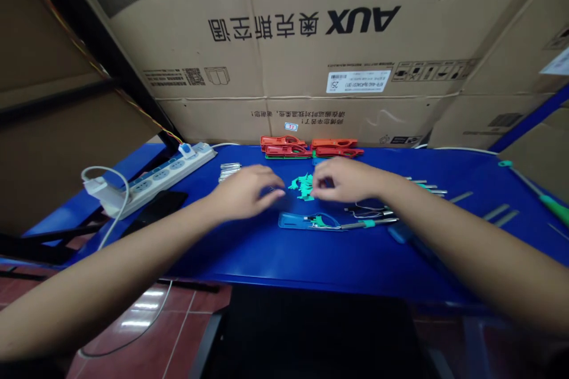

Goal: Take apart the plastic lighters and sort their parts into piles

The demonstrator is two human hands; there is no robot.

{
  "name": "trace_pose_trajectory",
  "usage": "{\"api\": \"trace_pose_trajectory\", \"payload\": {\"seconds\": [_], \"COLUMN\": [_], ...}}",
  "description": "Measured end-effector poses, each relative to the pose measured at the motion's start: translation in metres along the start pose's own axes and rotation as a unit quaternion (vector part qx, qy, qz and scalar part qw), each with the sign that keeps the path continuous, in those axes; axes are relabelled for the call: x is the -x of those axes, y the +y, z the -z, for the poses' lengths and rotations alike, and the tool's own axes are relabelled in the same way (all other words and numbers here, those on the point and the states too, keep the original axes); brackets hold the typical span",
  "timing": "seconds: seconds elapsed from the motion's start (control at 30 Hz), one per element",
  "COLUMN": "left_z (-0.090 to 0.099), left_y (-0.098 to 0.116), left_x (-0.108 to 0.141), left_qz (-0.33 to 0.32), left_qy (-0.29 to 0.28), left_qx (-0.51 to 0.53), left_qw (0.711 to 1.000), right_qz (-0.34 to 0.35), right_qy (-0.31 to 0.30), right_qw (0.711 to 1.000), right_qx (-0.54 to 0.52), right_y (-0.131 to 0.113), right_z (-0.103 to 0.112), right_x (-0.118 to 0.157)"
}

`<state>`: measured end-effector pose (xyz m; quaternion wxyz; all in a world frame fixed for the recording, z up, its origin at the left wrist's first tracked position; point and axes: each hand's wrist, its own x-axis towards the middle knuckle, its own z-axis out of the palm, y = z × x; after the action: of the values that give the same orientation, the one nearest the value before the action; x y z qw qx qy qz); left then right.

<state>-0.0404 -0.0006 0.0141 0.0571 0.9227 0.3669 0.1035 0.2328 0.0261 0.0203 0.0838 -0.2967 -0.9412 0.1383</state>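
My left hand [251, 190] hovers over the table just left of a pile of small green plastic pieces [303, 185]. Its thumb and forefinger are apart, and I make out nothing held between them. At the pile's right edge is my right hand [340, 180], thumb and fingers curled together in a pinch; whatever lies between the tips is hidden. Nearer to me lies a blue plastic casing half [293, 221], with a green part and thin wires inside. A metal rod [380, 222] with a green band extends from its right end.
Red and orange casings [284, 147] lie along the cardboard box [284, 64] at the back. Silver cylinders [229, 170] are behind my left hand. A power strip [162, 177] runs along the left; metal rods [495, 212] and a green-handled screwdriver [553, 208] lie right.
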Motion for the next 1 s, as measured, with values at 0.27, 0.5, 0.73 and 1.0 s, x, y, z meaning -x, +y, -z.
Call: {"api": "trace_pose_trajectory", "payload": {"seconds": [0.27,0.5,0.73,1.0], "left_z": [-0.025,-0.043,-0.043,-0.04], "left_y": [0.05,0.051,0.06,0.055], "left_x": [-0.043,-0.031,-0.031,-0.029], "left_qz": [-0.067,-0.03,-0.013,-0.018], "left_qy": [-0.149,-0.093,-0.093,-0.102], "left_qx": [0.062,0.089,0.08,0.065], "left_qw": [0.985,0.991,0.992,0.992], "right_qz": [-0.103,-0.211,-0.296,-0.217], "right_qy": [-0.065,-0.018,-0.027,0.067], "right_qw": [0.992,0.976,0.954,0.973], "right_qx": [-0.034,-0.048,-0.041,0.039], "right_y": [-0.029,-0.04,-0.045,-0.031], "right_z": [-0.031,-0.046,-0.047,-0.027], "right_x": [0.043,0.04,0.031,0.041]}}
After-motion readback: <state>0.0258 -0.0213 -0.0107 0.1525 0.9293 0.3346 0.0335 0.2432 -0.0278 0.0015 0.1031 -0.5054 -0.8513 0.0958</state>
